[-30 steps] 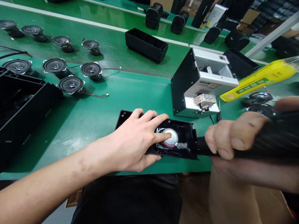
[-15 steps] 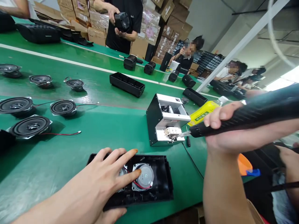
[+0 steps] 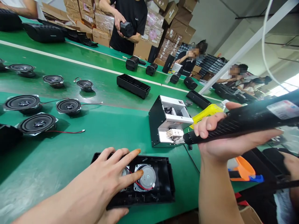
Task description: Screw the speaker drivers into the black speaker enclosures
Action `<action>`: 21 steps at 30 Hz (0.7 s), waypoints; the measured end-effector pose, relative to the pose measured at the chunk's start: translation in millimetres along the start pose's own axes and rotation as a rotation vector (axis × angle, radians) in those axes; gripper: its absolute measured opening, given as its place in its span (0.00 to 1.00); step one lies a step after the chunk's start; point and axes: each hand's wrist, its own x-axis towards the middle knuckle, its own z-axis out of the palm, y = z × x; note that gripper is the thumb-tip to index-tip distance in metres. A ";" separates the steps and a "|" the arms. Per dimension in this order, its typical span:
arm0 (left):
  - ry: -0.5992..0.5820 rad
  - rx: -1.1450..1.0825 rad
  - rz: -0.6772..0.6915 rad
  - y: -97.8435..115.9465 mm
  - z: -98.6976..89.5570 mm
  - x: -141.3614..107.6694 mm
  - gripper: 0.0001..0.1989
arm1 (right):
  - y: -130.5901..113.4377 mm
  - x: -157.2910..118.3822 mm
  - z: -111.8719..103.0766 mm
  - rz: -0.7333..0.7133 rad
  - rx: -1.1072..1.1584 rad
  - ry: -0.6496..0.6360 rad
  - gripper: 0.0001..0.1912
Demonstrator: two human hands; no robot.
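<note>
My left hand lies across a black speaker housing, fingers spread, its thumb by the near edge, holding it against the table. Inside the housing a round silver-backed speaker driver shows, with red and black wires; a fingertip touches it. A second driver is mostly covered by my fingers. My right hand is wrapped round a black electric screwdriver pointing left. Its tip is at the front of a black-and-white screw feeder, by the metal outlet block; whether a screw sits on the bit is too small to tell.
Several loose speaker drivers lie at left, some with wires trailing. An open black housing stands behind the feeder. To the right are a yellow bottle and an orange container. Across the table a person handles a black speaker.
My right hand has moved slightly left with the screwdriver, its tip now lower at the feeder's front. My left hand stays on the housing. The view has shifted a little.
</note>
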 end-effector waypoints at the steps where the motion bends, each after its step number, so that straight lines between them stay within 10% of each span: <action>1: -0.005 -0.013 0.012 -1.0 -0.9 0.3 0.32 | -2.1 -1.1 -1.6 0.009 0.005 -0.015 0.34; 21: -0.167 -0.024 0.050 0.6 -22.8 3.0 0.31 | -2.8 2.5 -6.3 0.001 0.088 -0.046 0.42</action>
